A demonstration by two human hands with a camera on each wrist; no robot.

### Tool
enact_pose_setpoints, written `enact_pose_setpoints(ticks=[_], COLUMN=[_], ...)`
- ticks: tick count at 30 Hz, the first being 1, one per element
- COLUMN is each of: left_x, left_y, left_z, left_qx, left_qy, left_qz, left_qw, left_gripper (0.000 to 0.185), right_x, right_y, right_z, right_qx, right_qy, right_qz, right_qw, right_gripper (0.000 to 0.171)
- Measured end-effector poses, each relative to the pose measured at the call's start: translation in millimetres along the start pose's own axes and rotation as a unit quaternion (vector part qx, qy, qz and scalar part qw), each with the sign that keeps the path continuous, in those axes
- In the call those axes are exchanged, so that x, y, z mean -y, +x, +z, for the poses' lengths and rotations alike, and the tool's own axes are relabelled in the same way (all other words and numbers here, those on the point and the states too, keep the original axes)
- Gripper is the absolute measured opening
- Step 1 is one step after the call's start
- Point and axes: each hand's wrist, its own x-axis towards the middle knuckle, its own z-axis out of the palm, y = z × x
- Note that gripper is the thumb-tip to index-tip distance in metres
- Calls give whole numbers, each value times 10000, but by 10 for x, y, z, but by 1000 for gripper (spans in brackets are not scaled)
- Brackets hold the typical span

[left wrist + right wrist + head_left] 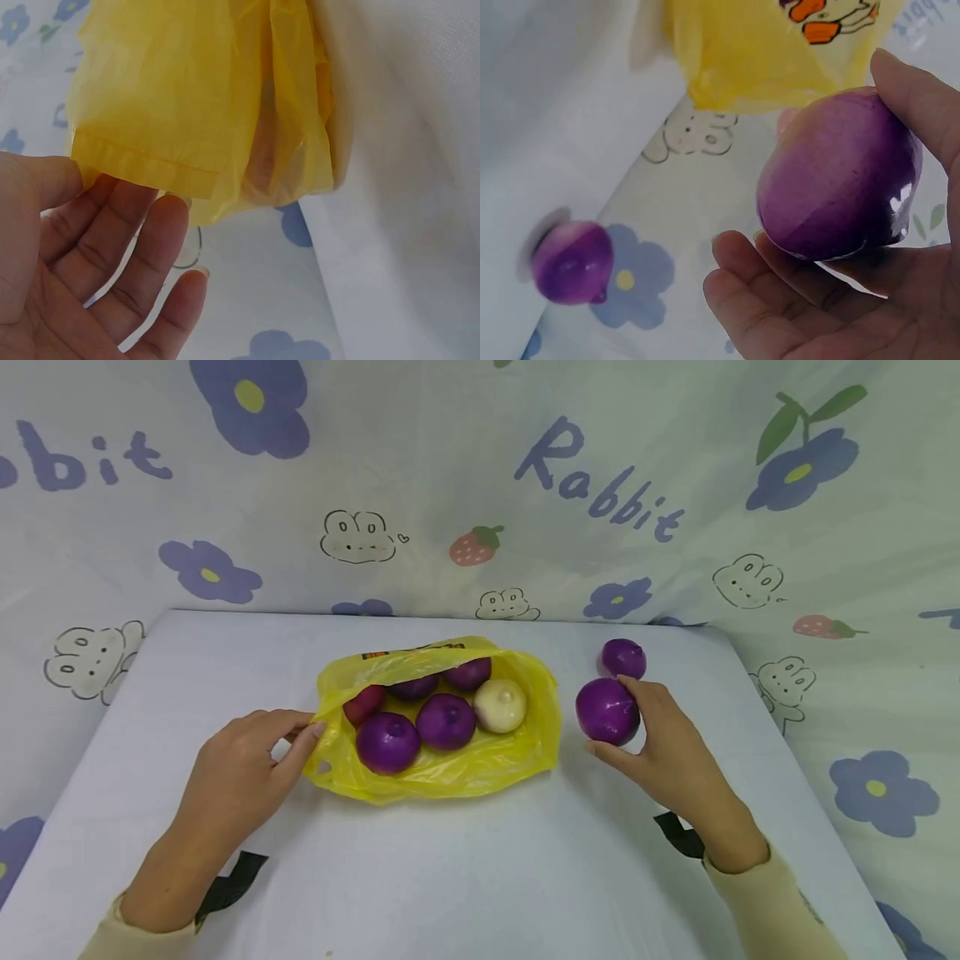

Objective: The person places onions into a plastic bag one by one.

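Observation:
A yellow plastic bag (450,768) lies open in the middle of the white table (480,877). Inside it are several purple onions (387,742), a white onion (500,705) and a reddish one (365,703). My left hand (311,727) pinches the bag's left edge; in the left wrist view the bag's hem (150,165) lies over the fingertips (169,217). To the right of the bag, my right hand (609,717) grips a large purple onion (604,706), which the right wrist view shows cupped between fingers and thumb (840,176). A smaller purple onion (623,658) (571,261) rests on the table just behind it.
A cloth printed with flowers, rabbits and strawberries (480,510) hangs behind the table and drapes down both sides. The table's right edge (757,710) runs close to my right hand. Black wrist straps (232,881) show under both sleeves.

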Motion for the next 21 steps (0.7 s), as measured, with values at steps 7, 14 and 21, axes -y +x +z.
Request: enact_pose_setpoints(ticks=[7, 14, 21], left_x=[-5, -15, -9], left_y=[0, 3, -7], left_z=[-11, -5, -7], left_qx=[43, 41, 19], left_qy=[16, 23, 83], left_qz=[-17, 32, 43], left_qw=[10000, 10000, 10000], left_gripper=[20, 20, 20], right_x=[151, 322, 482], right_y=[-12, -51, -50], right_z=[101, 201, 294], right_qx=[90, 222, 255], right_qy=[-10, -63, 5], right_qz=[-428, -706, -1044], right_qw=[9990, 9972, 9942], right_gripper=[93, 94, 96])
